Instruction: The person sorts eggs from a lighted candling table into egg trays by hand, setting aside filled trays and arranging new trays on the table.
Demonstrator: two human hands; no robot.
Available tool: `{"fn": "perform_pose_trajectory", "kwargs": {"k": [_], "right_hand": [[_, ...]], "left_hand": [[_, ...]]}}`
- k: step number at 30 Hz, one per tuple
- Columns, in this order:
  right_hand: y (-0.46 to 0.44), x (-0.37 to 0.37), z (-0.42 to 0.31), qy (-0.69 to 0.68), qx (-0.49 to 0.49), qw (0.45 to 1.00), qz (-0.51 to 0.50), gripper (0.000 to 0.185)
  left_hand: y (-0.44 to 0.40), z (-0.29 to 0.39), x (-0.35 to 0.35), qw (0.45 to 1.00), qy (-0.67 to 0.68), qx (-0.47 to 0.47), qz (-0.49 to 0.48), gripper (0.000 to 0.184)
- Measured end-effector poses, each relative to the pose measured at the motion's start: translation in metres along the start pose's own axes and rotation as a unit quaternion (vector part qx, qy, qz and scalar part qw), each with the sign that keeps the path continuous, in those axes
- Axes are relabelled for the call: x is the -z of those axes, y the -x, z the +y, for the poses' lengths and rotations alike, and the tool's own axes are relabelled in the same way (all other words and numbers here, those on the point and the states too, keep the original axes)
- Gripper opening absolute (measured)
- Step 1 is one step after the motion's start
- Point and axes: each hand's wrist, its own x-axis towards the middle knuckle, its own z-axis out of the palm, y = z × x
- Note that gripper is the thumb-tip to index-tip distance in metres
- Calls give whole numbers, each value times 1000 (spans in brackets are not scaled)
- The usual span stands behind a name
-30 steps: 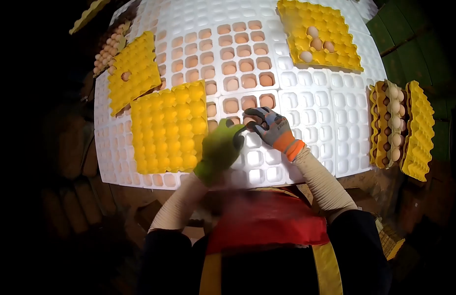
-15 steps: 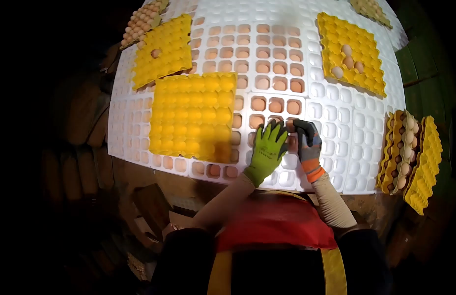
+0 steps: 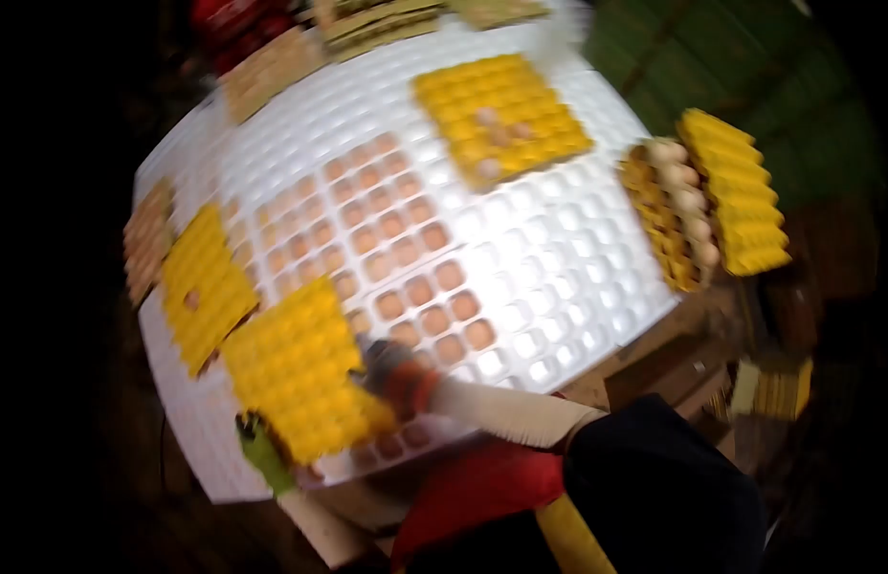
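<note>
A yellow egg tray [image 3: 296, 368] lies over part of the white foam tray [image 3: 549, 277] and sits between my hands. My left hand [image 3: 263, 455], in a green glove, is closed at the tray's lower left edge. At its right edge, my right hand [image 3: 396, 376], in a grey and orange glove, is closed with its fingers against the side. Motion blur softens the fingertips. Brown eggs [image 3: 433, 320] sit in foam cells to the right of my right hand.
Another yellow tray with one egg [image 3: 191, 300] lies at left. A third yellow tray [image 3: 549, 120] carries several loose eggs farther back. Upright yellow trays [image 3: 736, 196] and a row of eggs [image 3: 690, 206] stand at the right edge. Stacked trays [image 3: 382, 29] are at the back.
The view has swung and tilted. Both hands have left the egg-filled cells and moved left to opposite edges of the near yellow egg tray. More eggs show where they were.
</note>
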Motion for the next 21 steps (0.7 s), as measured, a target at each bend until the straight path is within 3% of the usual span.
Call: {"fn": "perform_pose_trajectory", "kwargs": {"k": [1,4,6,7,8,9,10,11,12,13,15,16,18,19,21], "right_hand": [[-1,-12,10,-90,-88,991,40,70],[49,50,22,-61,-95,982,148,69],[88,93,48,-29,-169,966,195,61],[115,147,46,-107,-199,948,224,54],[145,199,45,-188,-227,922,252,48],[175,211,65,-149,-207,894,368,39],[207,248,65,-148,-254,861,415,38],[239,267,85,-48,-195,852,483,33],[270,278,103,-288,-254,746,544,28],[310,288,129,-166,-281,748,578,30],[355,318,156,-172,-282,662,672,35],[369,339,159,-295,-256,571,722,37],[403,356,199,-274,-258,531,759,39],[417,361,218,-283,-259,520,764,39],[433,367,236,-295,-270,523,753,39]], "left_hand": [[-7,4,5,995,93,-4,-40,57],[16,87,-38,991,24,-126,-28,51],[38,148,-78,980,38,-185,-64,49],[52,177,-99,973,51,-203,-100,48],[67,206,-120,962,66,-223,-143,47],[85,233,-140,949,78,-240,-187,46],[104,259,-158,935,94,-253,-229,45],[124,282,-175,921,108,-259,-271,45],[147,302,-196,905,122,-257,-315,44],[171,315,-219,895,136,-239,-352,43],[226,329,-276,871,153,-205,-419,39],[254,333,-306,859,157,-190,-449,35],[323,349,-367,784,104,-265,-552,36],[359,353,-394,741,170,-230,-608,40],[418,368,-441,706,154,-266,-638,45]]}}
